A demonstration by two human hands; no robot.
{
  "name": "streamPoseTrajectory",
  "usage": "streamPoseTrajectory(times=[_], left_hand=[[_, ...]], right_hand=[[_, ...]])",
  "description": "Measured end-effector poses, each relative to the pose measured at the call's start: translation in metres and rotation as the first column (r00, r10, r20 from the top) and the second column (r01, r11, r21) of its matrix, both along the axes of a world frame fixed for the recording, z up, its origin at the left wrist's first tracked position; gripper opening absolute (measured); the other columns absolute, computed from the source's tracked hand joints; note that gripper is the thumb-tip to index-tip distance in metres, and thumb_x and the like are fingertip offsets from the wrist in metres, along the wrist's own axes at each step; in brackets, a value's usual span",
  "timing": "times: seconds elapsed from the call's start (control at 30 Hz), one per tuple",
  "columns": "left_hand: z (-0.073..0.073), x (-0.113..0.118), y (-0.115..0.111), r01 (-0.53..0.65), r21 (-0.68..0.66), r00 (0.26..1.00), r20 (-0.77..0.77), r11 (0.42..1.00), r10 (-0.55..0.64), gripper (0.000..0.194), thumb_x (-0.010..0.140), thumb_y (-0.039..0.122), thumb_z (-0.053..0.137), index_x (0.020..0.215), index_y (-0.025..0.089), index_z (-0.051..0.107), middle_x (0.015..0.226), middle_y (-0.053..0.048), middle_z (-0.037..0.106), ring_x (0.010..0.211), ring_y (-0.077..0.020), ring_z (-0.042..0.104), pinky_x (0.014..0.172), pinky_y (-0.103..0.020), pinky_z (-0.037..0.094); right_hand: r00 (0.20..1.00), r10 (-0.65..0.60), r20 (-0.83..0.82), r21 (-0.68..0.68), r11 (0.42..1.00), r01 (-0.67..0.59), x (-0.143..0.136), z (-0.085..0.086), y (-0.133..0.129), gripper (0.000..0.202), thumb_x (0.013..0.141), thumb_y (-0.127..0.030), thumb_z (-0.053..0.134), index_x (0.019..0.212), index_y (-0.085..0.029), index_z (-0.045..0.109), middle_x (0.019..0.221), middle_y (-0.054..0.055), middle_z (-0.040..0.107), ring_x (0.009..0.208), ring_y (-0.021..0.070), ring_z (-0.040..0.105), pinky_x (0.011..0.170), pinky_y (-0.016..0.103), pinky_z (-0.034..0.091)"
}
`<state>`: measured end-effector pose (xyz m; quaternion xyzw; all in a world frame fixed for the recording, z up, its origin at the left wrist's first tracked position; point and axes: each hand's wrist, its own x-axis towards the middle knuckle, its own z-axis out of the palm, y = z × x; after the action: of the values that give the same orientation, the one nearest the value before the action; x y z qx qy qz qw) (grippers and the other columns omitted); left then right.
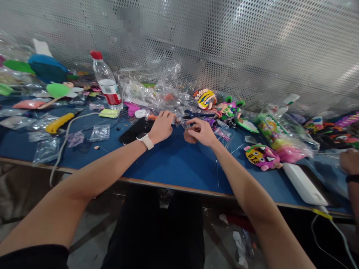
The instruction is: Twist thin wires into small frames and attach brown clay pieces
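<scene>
My left hand, with a white watch on its wrist, reaches over the back of the blue table. Its fingers are extended above small bits by the clear plastic wrappers, and nothing shows in its grasp. Under its wrist lies a flat black device. My right hand is curled with thumb and fingers about a brown round piece, which looks like modelling clay. Its far side is partly covered by the fingers. Just behind this hand are dark-handled pliers.
A water bottle with a red cap stands back left, near a yellow utility knife and a white cable. Colourful clay figures and a white power bank lie right. Another person's hand shows at the right edge.
</scene>
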<state>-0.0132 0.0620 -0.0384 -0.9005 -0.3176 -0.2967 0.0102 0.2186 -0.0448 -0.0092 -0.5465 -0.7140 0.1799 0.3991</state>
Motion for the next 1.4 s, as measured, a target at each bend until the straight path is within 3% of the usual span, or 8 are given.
streamPoseTrajectory(times=[0.13,0.27,0.37,0.57,0.7,0.93,1.07,1.4], left_hand=[[-0.004,-0.001,0.005,-0.002,0.021,0.999,-0.034,1.000,0.003,0.046,0.095,0.014,0.061,0.141,0.013,0.066,0.134,-0.020,0.067,0.129,-0.0377,0.060,0.117,-0.056,0.050],[-0.004,0.002,0.004,0.025,0.007,0.998,-0.052,1.000,-0.025,0.049,0.097,0.013,0.060,0.146,0.016,0.066,0.147,-0.019,0.066,0.134,-0.0376,0.058,0.118,-0.055,0.047],[-0.004,0.006,0.003,0.031,-0.005,0.998,-0.048,1.000,-0.031,0.047,0.100,0.010,0.054,0.143,0.019,0.069,0.147,-0.018,0.070,0.134,-0.0379,0.057,0.114,-0.056,0.047],[0.006,0.009,-0.006,-0.006,0.005,1.000,-0.010,1.000,0.006,0.026,0.103,0.017,0.056,0.117,0.022,0.078,0.113,-0.015,0.075,0.118,-0.0371,0.059,0.108,-0.058,0.046],[0.016,0.011,-0.019,0.028,-0.009,0.996,0.082,1.000,-0.027,0.025,0.107,0.023,0.055,0.120,0.022,0.077,0.121,-0.016,0.074,0.121,-0.0366,0.058,0.109,-0.057,0.046],[0.022,0.013,-0.027,0.165,-0.095,0.983,0.094,0.982,-0.156,0.024,0.107,0.019,0.053,0.124,0.020,0.070,0.125,-0.014,0.076,0.124,-0.0328,0.065,0.113,-0.050,0.046],[0.024,0.015,-0.030,0.226,-0.146,0.960,0.200,0.963,-0.195,0.022,0.109,0.019,0.053,0.124,0.019,0.068,0.128,-0.014,0.076,0.125,-0.0303,0.068,0.111,-0.047,0.050],[0.035,0.012,-0.034,0.289,-0.252,0.903,0.391,0.923,-0.176,0.004,0.106,0.022,0.064,0.105,0.020,0.067,0.105,-0.008,0.078,0.097,-0.0232,0.072,0.093,-0.038,0.057]], right_hand=[[0.994,0.064,0.085,-0.061,0.996,-0.059,-0.003,-0.003,0.000,0.020,0.093,-0.043,0.072,0.098,-0.026,0.079,0.071,0.001,0.076,0.064,0.0234,0.068,0.070,0.040,0.053],[0.986,-0.043,0.162,0.020,0.999,0.041,-0.001,-0.007,0.003,0.043,0.102,-0.059,0.068,0.076,-0.026,0.073,0.080,0.006,0.078,0.074,0.0259,0.070,0.077,0.044,0.056],[0.981,-0.124,0.148,0.118,0.987,0.107,-0.001,-0.009,0.004,0.041,0.102,-0.062,0.070,0.081,-0.027,0.075,0.088,0.009,0.078,0.086,0.0288,0.070,0.086,0.048,0.058],[0.988,-0.109,0.110,0.165,0.982,0.090,-0.007,-0.011,0.004,0.023,0.101,-0.047,0.072,0.092,-0.026,0.076,0.099,0.009,0.078,0.093,0.0293,0.072,0.092,0.051,0.059],[0.997,-0.075,0.032,0.151,0.986,0.069,-0.011,-0.010,0.003,0.022,0.101,-0.046,0.073,0.106,-0.026,0.077,0.112,0.011,0.078,0.097,0.0292,0.073,0.082,0.046,0.061],[0.993,-0.094,-0.078,0.224,0.969,0.109,-0.019,0.000,-0.004,0.021,0.105,-0.046,0.066,0.104,-0.028,0.076,0.111,0.009,0.077,0.102,0.0275,0.073,0.083,0.043,0.063],[0.991,-0.078,-0.108,0.233,0.967,0.102,-0.020,0.002,-0.006,0.017,0.102,-0.042,0.070,0.101,-0.028,0.079,0.110,0.009,0.078,0.101,0.0281,0.073,0.082,0.044,0.064],[0.980,-0.097,-0.171,0.202,0.971,0.132,-0.016,-0.005,0.000,0.021,0.094,-0.047,0.082,0.105,-0.030,0.087,0.109,0.008,0.083,0.099,0.0292,0.076,0.082,0.047,0.065]])
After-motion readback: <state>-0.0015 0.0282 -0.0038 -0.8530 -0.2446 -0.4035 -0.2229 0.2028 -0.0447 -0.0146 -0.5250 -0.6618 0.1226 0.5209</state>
